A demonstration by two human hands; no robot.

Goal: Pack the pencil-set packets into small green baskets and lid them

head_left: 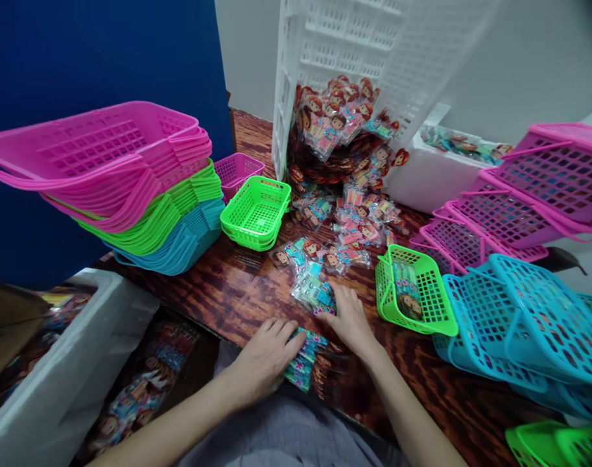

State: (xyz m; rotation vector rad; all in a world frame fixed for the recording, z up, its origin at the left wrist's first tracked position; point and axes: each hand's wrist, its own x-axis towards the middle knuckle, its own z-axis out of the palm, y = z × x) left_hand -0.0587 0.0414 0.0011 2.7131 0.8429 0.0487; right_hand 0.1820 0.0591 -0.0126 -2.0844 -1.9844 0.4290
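My left hand is curled against a row of small clear packets at the table's near edge, its thumb lying over their top. The packets show cartoon dolls with brown hair and blue-green print, packed closely side by side. My right hand is just right of and beyond the row, its thumb and fingers around the edge of a loose doll packet. That packet lies at the near end of a spread of similar packets. To the right, a green basket holds several upright packets.
A white crate lies on its side, doll packets spilling out. Stacked baskets stand left, beside green baskets. Pink baskets and blue baskets crowd the right. A foam box is at lower left.
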